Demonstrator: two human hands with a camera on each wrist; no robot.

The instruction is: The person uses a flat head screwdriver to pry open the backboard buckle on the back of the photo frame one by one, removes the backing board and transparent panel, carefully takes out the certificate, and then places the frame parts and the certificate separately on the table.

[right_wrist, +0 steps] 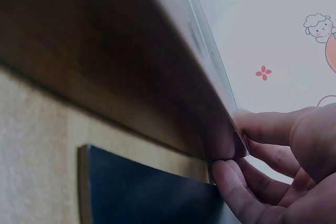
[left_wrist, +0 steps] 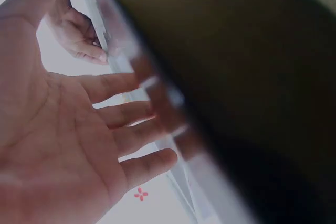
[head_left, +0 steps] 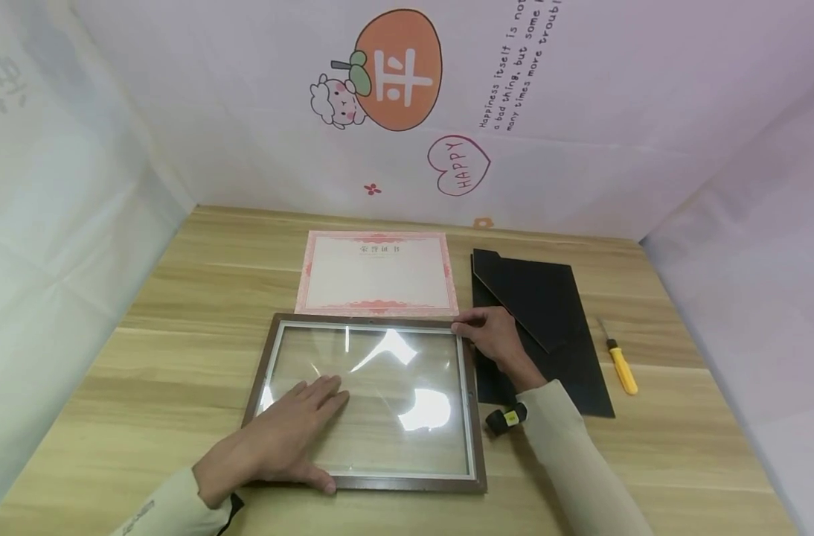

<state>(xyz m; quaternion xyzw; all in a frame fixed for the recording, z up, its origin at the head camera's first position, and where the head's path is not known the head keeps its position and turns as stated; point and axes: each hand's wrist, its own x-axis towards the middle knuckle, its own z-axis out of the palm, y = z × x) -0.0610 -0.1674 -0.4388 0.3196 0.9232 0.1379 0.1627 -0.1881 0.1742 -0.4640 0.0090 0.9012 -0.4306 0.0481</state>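
Observation:
A brown picture frame (head_left: 477, 439) with a pale inner lip lies on the wooden table, a shiny clear sheet (head_left: 387, 417) inside it reflecting bright light. My left hand (head_left: 289, 428) is spread over the sheet's lower left, its thumb at the frame's bottom edge. In the left wrist view its fingers (left_wrist: 139, 137) are straight and mirrored in the sheet; whether they press on it I cannot tell. At the frame's far right corner, my right hand (head_left: 494, 335) grips the edge between thumb and bent fingers, as the right wrist view shows those fingers (right_wrist: 268, 127) about the corner.
Beyond the frame lies a pink-bordered certificate (head_left: 376, 272). To the right is a black backing board (head_left: 581, 372) with a flap on it, partly under my right hand. A yellow-handled screwdriver (head_left: 623, 368) lies farther right. White printed cloth (head_left: 260, 134) walls the table.

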